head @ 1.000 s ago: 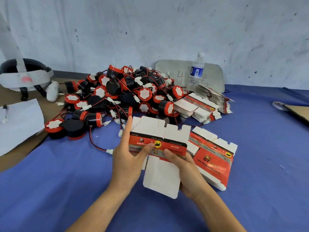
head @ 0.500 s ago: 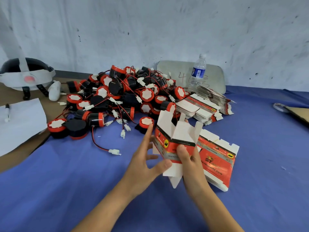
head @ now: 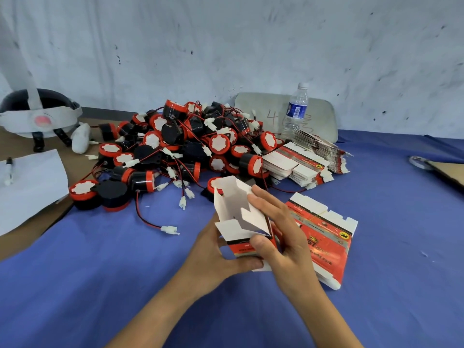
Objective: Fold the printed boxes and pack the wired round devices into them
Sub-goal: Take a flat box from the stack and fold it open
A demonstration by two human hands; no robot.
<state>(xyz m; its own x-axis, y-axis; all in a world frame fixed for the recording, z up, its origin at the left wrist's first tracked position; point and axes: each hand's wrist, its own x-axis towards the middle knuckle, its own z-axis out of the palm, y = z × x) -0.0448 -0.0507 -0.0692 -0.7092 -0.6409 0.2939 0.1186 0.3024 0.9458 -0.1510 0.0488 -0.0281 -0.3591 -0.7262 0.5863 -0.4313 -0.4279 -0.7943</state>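
**Desk:** What does the frame show?

**Photographer:** A worker squares up a printed box (head: 238,212) above the blue cloth (head: 100,272), centre frame. The left hand (head: 213,257) cups it from 7 o'clock, fingers curled beneath and thumb hooked across the lower edge. The right hand (head: 283,234) pinches it from 3 o'clock, thumb on the red front panel and fingers laid nearly straight along the far wall. The heap of wired round devices (head: 190,146) waits at 11 o'clock of the box, with none inside yet.

**Desk:** How is this fold done well?

**Photographer:** As I judge it, the right-hand pinch should keep the walls square while the small side flaps go in first. The long flap then presses over them (thin card creases easily, so push at the score line, not mid-panel). One end wants closing fully before any device goes in, or the device may drop through.

**Desk:** What has changed?

**Photographer:** Half a second ago the box is a half-opened slant, red print toward the camera, with the left fingers spread beside it. Now it stands as an open tube with its white inside showing and flaps raised toward 12 o'clock. The left hand has closed round its base. The stack of flat boxes (head: 326,242) at 3 o'clock lies as before.
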